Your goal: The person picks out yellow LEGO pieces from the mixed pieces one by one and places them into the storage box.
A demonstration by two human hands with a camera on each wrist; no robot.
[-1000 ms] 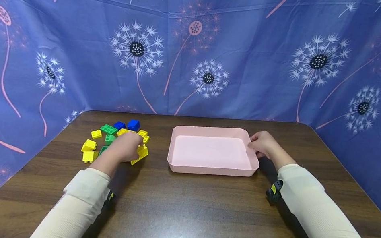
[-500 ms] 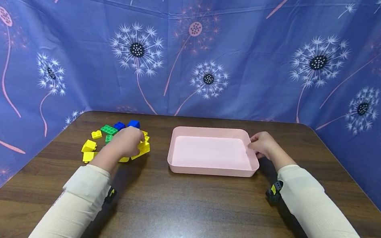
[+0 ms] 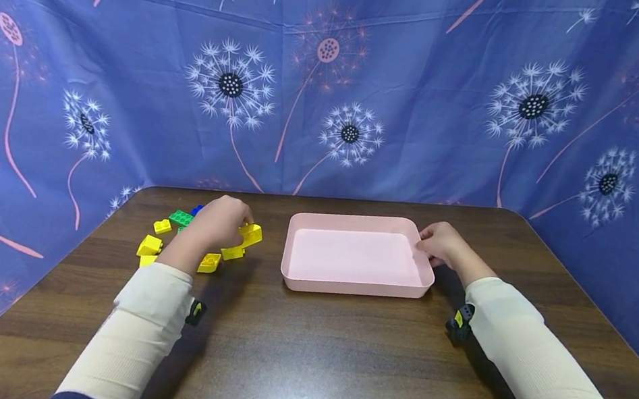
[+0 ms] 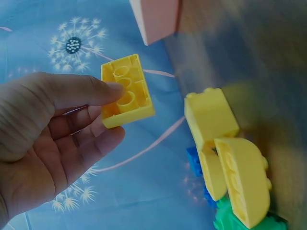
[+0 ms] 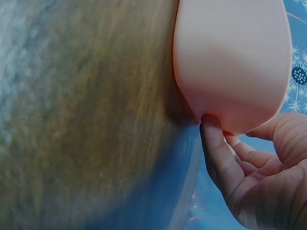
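The yellow toy building brick (image 3: 251, 235) is hanging at the fingertips of the left hand (image 3: 221, 223), between the other bricks on the left and the pink tray (image 3: 348, 256), and nearer the bricks. The left hand is pinching it: in the left wrist view the thumb is pressing on the hollow, tubed underside while fingers are supporting it from behind. The brick is tilting there, with clear space around it.

Below and beside that hand, the loose pieces are lying close together on the brown wood-grain table (image 3: 334, 358) — a green studded brick (image 3: 180, 217), a blue brick (image 3: 197, 209) and several more yellow ones, some of them hiding behind the hand. The left wrist view is showing a curved yellow brick (image 4: 244, 182) leaning close to a boxy yellow brick (image 4: 211, 115), with green and blue showing behind them.

The right hand (image 3: 442, 242) is gripping the tray at its right end wall — fingertips are reaching over the rim, and in the right wrist view a digit is pressing on the outer side. The tray is resting flat on the table.

Cream sleeves (image 3: 137, 337) are covering both forearms, and a blue dandelion-print cloth (image 3: 413, 56) is hanging behind the table.
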